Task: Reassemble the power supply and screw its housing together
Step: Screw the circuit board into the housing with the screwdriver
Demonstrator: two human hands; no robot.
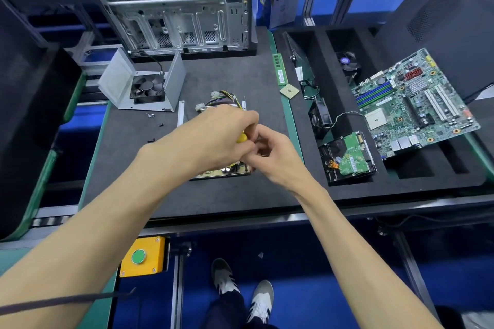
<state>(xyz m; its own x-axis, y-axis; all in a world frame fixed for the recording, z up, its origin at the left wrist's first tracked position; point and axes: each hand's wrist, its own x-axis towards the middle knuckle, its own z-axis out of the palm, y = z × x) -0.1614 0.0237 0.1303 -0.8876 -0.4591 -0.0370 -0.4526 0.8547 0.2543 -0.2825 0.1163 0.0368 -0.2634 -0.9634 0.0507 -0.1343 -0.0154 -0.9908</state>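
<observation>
1. On the dark mat (pixel 139 173) in front of us, both our hands meet over the power supply board (pixel 227 170), which lies flat in its open tray.
2. Our left hand (pixel 213 139) is curled around a screwdriver (pixel 242 138); only a bit of its yellow handle shows between the fingers.
3. Our right hand (pixel 270 157) has its fingers bent in against the left hand, pinching at something by the screwdriver; we cannot tell what it grips.
4. A bundle of wires (pixel 227 97) with white plugs sticks out from the far end of the board, beyond our knuckles.
5. The cover (pixel 141 83) of the power supply, a grey metal shell with a black fan inside, stands apart from the board at the far left of the mat.
6. Small loose screws (pixel 150 115) lie on the mat just in front of the cover.
7. An empty case (pixel 187 2) stands upright at the back of the mat.
8. To the right, a foam tray (pixel 334 189) holds a motherboard (pixel 411 104), a hard drive (pixel 347 156) and a small fan (pixel 320 115).
9. A RAM stick (pixel 279 69) and a CPU (pixel 289 91) lie between the mat and the tray.
</observation>
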